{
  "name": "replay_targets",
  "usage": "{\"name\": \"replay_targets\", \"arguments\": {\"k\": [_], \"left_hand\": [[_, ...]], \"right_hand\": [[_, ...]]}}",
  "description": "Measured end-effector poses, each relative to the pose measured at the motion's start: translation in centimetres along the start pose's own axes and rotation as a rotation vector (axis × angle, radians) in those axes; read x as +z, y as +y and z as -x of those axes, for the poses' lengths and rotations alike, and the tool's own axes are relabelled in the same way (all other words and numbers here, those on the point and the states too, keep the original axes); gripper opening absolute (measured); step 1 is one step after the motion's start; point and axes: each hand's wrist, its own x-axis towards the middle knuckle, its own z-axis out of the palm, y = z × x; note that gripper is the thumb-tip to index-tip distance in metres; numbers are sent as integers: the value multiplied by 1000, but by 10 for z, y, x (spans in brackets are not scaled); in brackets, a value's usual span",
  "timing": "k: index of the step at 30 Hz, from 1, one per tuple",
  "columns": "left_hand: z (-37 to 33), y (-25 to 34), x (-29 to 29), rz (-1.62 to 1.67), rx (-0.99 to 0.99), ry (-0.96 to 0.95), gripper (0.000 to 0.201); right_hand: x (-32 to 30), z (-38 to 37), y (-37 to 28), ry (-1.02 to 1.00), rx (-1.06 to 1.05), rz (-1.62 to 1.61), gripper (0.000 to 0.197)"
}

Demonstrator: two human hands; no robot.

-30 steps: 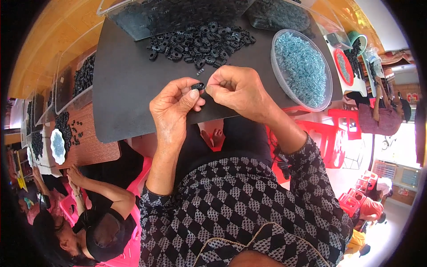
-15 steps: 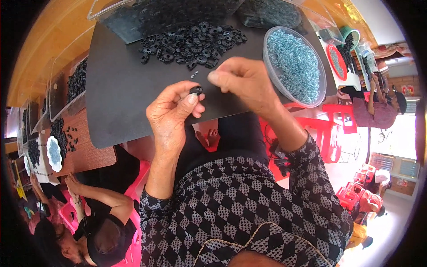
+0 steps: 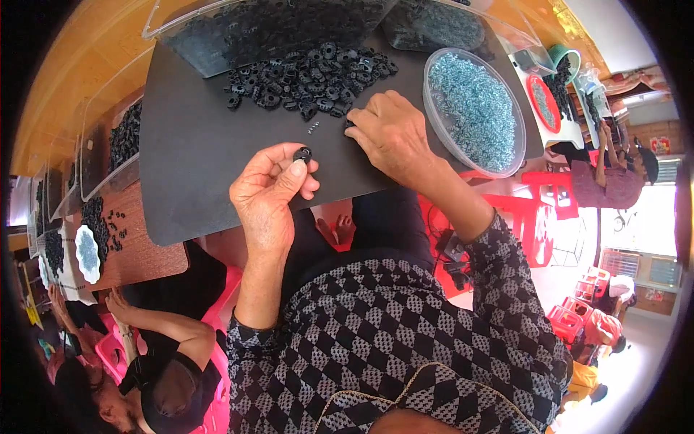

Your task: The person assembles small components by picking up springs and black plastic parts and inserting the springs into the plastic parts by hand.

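Observation:
My left hand [image 3: 269, 181] pinches a small, rounded black plastic piece [image 3: 303, 154] with a hole in it, between thumb and fingertips above the near part of the dark table. My right hand [image 3: 394, 137] is low over the table at the near right edge of a heap of similar black plastic pieces [image 3: 296, 76]. Its thumb and fingers close on another dark piece [image 3: 349, 124], mostly covered by the fingertips. Between the hands and the heap lie a few tiny silvery bits [image 3: 313, 128].
A round clear tub [image 3: 520, 148] of small bluish, shiny parts stands at the right. Clear bins [image 3: 206, 71] of black pieces line the far edge. A co-worker [image 3: 173, 354] sits at a brown table [image 3: 155, 264] on the left. Red plastic stools [image 3: 531, 231] stand at the right.
My right hand has moved down and forward to the edge of the heap, where its fingers close on a piece. The left hand has shifted slightly left with its piece.

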Motion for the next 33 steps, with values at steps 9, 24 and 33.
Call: {"name": "replay_targets", "arguments": {"k": [9,24,33], "left_hand": [[1,2,0,0,-44,5,19],[13,4,8,-69,29,-39,17],[20,0,12,-107,74,-38,18]], "right_hand": [[4,-5,-8,76,-38,-37,11],[-21,-8,-50,-60,347,-886,10],[-16,0,-55,26,222,-597,7]]}}
